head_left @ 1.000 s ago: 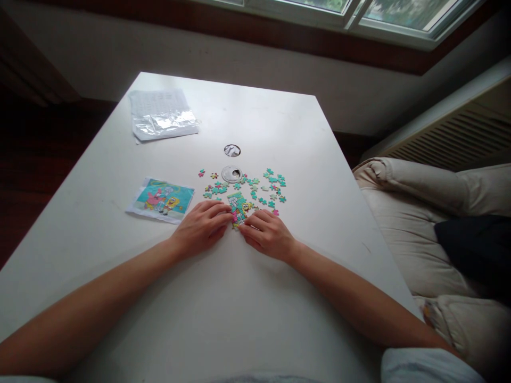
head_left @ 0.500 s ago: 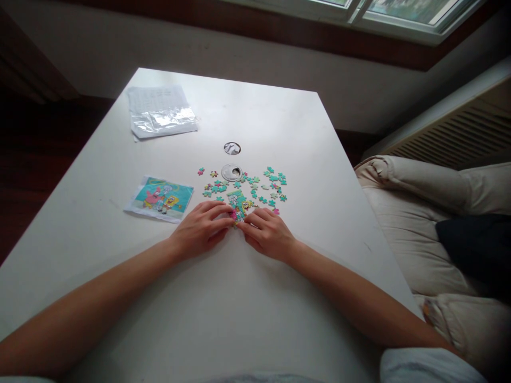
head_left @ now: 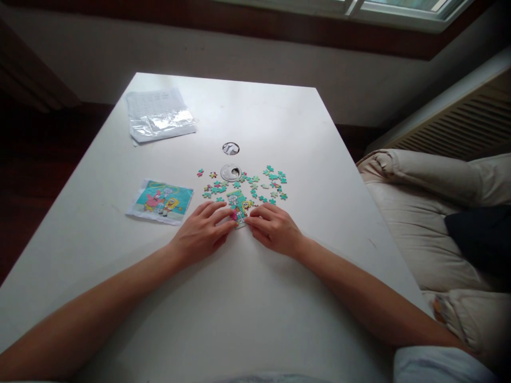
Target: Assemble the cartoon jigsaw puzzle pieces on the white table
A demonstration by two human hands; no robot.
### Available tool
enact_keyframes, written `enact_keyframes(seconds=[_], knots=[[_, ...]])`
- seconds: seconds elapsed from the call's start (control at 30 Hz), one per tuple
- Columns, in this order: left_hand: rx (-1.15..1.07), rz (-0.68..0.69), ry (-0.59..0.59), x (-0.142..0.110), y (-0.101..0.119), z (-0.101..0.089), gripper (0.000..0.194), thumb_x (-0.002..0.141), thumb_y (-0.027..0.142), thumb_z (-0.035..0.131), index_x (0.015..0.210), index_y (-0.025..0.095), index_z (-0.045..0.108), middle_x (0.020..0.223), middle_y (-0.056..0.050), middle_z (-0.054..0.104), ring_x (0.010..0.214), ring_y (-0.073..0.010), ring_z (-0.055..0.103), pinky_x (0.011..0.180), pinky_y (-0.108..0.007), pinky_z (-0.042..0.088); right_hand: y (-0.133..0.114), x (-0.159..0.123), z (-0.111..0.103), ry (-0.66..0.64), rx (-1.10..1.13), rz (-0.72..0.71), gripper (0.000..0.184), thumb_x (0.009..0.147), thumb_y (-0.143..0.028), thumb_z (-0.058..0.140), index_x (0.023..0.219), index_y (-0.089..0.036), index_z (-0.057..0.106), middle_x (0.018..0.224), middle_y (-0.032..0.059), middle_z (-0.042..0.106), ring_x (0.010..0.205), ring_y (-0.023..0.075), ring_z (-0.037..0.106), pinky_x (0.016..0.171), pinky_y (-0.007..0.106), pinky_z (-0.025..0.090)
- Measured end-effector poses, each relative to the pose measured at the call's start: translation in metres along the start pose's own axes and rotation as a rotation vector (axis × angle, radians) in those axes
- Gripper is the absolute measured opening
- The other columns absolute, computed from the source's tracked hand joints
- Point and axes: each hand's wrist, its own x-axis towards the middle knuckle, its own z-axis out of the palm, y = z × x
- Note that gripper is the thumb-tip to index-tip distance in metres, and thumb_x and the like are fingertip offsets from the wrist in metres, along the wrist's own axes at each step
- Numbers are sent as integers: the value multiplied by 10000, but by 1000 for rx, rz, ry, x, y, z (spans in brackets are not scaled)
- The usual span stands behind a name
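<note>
A joined section of jigsaw puzzle [head_left: 238, 202] lies flat on the white table between my hands, showing cartoon figures on a teal ground. My left hand [head_left: 203, 230] is closed at its left edge, fingertips on the pink part. At the lower right edge, my right hand [head_left: 275, 230] has its thumb and fingers drawn together against the section. The fingertips hide parts of both edges. Loose jigsaw pieces [head_left: 273, 177], mostly teal with some pink and yellow, are scattered just beyond. To the left lies a printed reference picture [head_left: 167, 202] with matching cartoon figures.
A clear plastic bag with papers [head_left: 159, 114] rests at the table's far left. Past the pieces are a round metal cover [head_left: 227, 172] and a round hole [head_left: 230, 148] in the white table [head_left: 247, 298]. A cushioned beige sofa [head_left: 403, 213] stands to the right.
My right hand has shifted slightly right, away from my left hand, uncovering more of the section's lower part. My left hand stays at the left edge. The camera view has tilted slightly.
</note>
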Motion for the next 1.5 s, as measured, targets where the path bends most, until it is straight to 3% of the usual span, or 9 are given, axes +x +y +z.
enact_keyframes(seconds=[0.13, 0.4, 0.53, 0.7, 0.9, 1.27, 1.4, 1.5], knots=[[83, 3, -27, 0, 9, -4, 331, 963, 185, 525, 1277, 217, 624, 1394, -95, 603, 1374, -315, 457, 1160, -548, 339, -4, 2, 0, -10, 3, -12, 175, 953, -199, 560, 1091, -199, 668, 1042, 88, 677, 969, 219, 582, 900, 397, 500], [-19, 64, 10, -4, -7, -2, 348, 967, 242, 545, 1301, 292, 630, 1380, -60, 622, 1256, -252, 555, 1078, -470, 431, -7, 2, 2, 7, 2, -35, 165, 942, -189, 581, 1079, -194, 672, 1008, 84, 679, 939, 207, 594, 877, 375, 510], [59, 12, -26, -3, 5, -5, 366, 942, 226, 578, 1305, 257, 615, 1363, -89, 612, 1264, -294, 524, 1073, -493, 419, -7, 1, 3, 14, 5, -36, 164, 953, -193, 564, 1078, -194, 671, 1017, 90, 677, 955, 214, 594, 878, 384, 514], [143, -22, -105, -2, 22, -9, 335, 967, 201, 524, 1295, 182, 585, 1249, -119, 633, 1170, -290, 551, 1012, -459, 442, -8, 1, 3, 10, 3, -38, 169, 958, -195, 557, 1084, -185, 668, 1028, 95, 678, 959, 215, 593, 888, 390, 511], [145, -21, -115, -1, 20, -7, 387, 979, 215, 498, 1365, 190, 524, 1238, -118, 619, 1119, -279, 551, 940, -436, 454, -9, 1, 6, 2, -7, -55, 181, 965, -199, 550, 1104, -191, 665, 1020, 90, 681, 960, 217, 593, 867, 388, 511], [150, -87, -162, 2, 26, -13, 371, 972, 203, 496, 1338, 201, 555, 1148, -113, 615, 1074, -284, 534, 905, -434, 456, -8, 3, 4, -25, 8, -50, 190, 967, -200, 553, 1123, -189, 661, 1043, 91, 689, 975, 219, 598, 885, 394, 514], [32, -94, -69, 1, 10, -6, 346, 983, 240, 495, 1314, 245, 595, 1133, -85, 640, 1050, -253, 549, 934, -404, 463, -7, 3, 4, -20, 19, -50, 191, 962, -197, 557, 1125, -201, 657, 1050, 88, 690, 974, 223, 598, 885, 399, 515], [-2, -257, 102, 2, -14, -7, 318, 996, 276, 485, 1277, 245, 633, 1135, -73, 656, 1066, -245, 559, 968, -394, 461, -4, 2, 6, -3, 36, -55, 180, 954, -190, 564, 1107, -210, 657, 1056, 84, 691, 968, 223, 598, 882, 399, 514]])
